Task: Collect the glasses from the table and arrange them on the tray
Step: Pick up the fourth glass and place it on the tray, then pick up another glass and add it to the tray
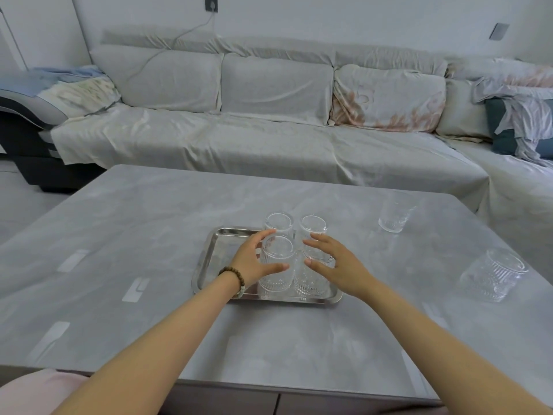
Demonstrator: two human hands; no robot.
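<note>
Beyond the far edge I see a long sofa [269, 121] under a pale cover. The grey desk [149, 235] fills my view, and a steel tray [215, 250] sits near its middle. Four ribbed glasses stand on the tray's right half, two by two: far-left glass [279, 224], far-right glass [314, 226], near-left glass [275, 265], near-right glass [309, 283]. Two more wait off the tray: one glass [395, 212] toward the far right corner, another glass [493, 274] at the right edge. My left hand [254, 262] curls around the near-left glass, fingers spread; whether it grips I cannot tell. My right hand [338, 265] hangs open over the near-right glass, partly blocking it. A bead bracelet [235, 280] rings the left wrist.
</note>
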